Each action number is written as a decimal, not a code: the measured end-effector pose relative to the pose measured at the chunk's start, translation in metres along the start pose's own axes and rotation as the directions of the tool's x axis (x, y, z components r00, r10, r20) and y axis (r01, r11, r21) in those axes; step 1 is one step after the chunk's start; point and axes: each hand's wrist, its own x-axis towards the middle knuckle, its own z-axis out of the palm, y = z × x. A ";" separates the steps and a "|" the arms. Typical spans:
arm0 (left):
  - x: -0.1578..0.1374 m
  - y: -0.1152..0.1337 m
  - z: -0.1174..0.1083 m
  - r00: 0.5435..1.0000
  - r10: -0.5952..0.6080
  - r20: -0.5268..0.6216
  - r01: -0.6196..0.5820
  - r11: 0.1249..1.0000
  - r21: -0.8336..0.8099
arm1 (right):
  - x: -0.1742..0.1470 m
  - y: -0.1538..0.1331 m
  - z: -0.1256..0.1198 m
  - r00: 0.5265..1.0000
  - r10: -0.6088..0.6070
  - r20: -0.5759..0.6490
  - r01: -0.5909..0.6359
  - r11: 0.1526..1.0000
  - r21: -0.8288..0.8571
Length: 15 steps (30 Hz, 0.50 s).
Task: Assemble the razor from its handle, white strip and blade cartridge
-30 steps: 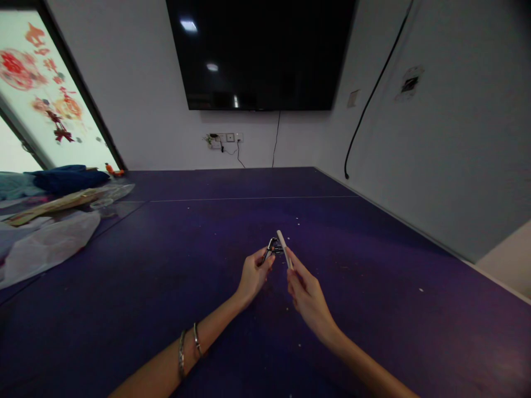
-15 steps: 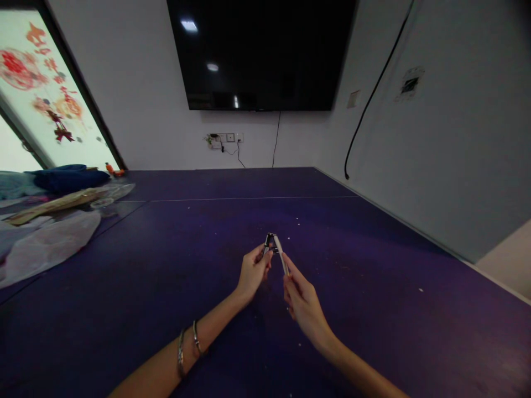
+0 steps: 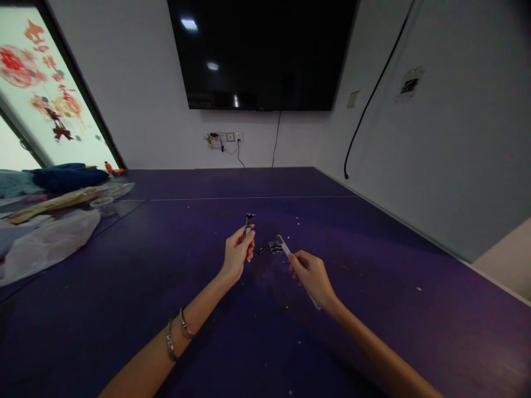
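Note:
My left hand (image 3: 238,254) pinches a small metal piece (image 3: 248,223) and holds it upright above the dark purple table (image 3: 373,287). My right hand (image 3: 312,273) grips a thin white stick-like tool (image 3: 284,246) that points up and to the left. Just left of that tool's tip, small dark metal parts (image 3: 269,248) lie on the table between my two hands. Two bracelets (image 3: 176,334) sit on my left wrist.
A large black screen (image 3: 261,52) hangs on the far wall above a socket strip (image 3: 226,137). Clear plastic sheeting (image 3: 50,243), a flat wooden piece (image 3: 50,203) and blue cloth (image 3: 66,178) lie at the table's left. A grey wall (image 3: 435,138) borders the right edge.
My hands were together on one small metal object; now they have parted. The left lifted a piece up and left, the right moved right with the white tool, and parts lie on the table.

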 end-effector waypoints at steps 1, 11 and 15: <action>0.000 0.001 0.000 1.000 0.002 0.004 -0.002 1.000 -0.005 | 0.003 0.004 0.002 1.000 -0.014 -0.002 0.014 0.998 -0.057; 0.002 0.001 -0.001 0.999 0.018 0.026 -0.018 1.000 -0.015 | 0.022 0.030 0.028 0.988 0.028 0.154 0.024 0.946 -0.323; 0.003 0.000 -0.001 0.999 0.015 0.031 -0.015 1.000 -0.015 | 0.026 0.031 0.035 0.943 0.234 0.237 -0.176 0.954 -0.241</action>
